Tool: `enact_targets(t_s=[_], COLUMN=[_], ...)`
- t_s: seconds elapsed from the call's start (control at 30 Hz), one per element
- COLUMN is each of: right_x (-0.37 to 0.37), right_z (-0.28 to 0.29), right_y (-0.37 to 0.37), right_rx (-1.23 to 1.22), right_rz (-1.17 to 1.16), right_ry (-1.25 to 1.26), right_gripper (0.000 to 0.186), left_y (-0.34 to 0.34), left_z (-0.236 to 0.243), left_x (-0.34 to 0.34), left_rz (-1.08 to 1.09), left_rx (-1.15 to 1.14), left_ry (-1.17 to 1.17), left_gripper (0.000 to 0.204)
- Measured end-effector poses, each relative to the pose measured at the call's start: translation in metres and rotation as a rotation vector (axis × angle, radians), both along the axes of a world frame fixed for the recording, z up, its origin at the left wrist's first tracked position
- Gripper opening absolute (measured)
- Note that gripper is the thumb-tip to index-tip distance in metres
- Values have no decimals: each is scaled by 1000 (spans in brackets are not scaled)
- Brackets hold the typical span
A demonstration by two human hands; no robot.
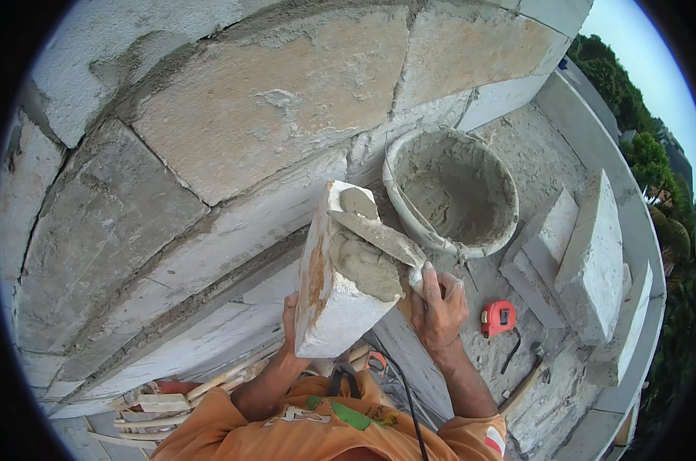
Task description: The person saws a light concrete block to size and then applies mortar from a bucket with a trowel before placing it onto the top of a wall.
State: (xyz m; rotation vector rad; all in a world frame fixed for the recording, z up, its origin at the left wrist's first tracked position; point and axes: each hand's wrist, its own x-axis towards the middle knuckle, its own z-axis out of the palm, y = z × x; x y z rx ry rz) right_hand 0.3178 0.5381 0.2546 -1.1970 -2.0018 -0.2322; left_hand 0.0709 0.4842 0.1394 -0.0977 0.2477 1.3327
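My left hand (290,319) is closed on the left side of a white lightweight concrete block (348,323); most of its fingers are hidden behind the block. Grey wet mortar (367,273) lies in a thick, uneven patch on the block's upper face. In my right hand (440,311) is a trowel (380,238), its handle wrapped by my fingers. The mortar-smeared blade lies across the block's upper face, with mortar on both sides of it. Just beyond my right hand stands a round bucket (486,250) with mortar inside.
A block wall (271,100) with mortar joints rises ahead and to the left. At the right, a red tape measure (498,318), a wooden-handled tool (525,386) and several cut block pieces (594,265) lie by a low parapet (636,223). Timber pieces (160,402) are below left.
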Motion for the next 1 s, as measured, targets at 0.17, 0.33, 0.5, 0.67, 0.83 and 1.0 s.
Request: enact_targets(t_s=[0.17, 0.33, 0.5, 0.67, 0.83, 1.0], right_x=[1, 23, 44, 61, 74, 62], right_z=[-54, -65, -5, 101, 142, 112], right_y=[4, -21, -48, 3, 95, 156], right_rx=[146, 64, -47, -188, -372, -453], right_rz=[-67, -120, -81, -223, -367, -181], right_ry=[42, 25, 145, -60, -614, -847], right_gripper=[55, 56, 59, 55, 27, 13], left_y=[5, 3, 3, -2, 4, -1], left_z=[-10, -20, 12, 4, 1, -21], left_x=[6, -11, -12, -24, -15, -23], left_rz=[12, 0, -39, -62, -125, -95], left_rx=[-48, 11, 155, 127, -177, -58], left_ry=[-10, 28, -196, -296, 14, -197], left_gripper=[71, 74, 81, 76, 78, 82])
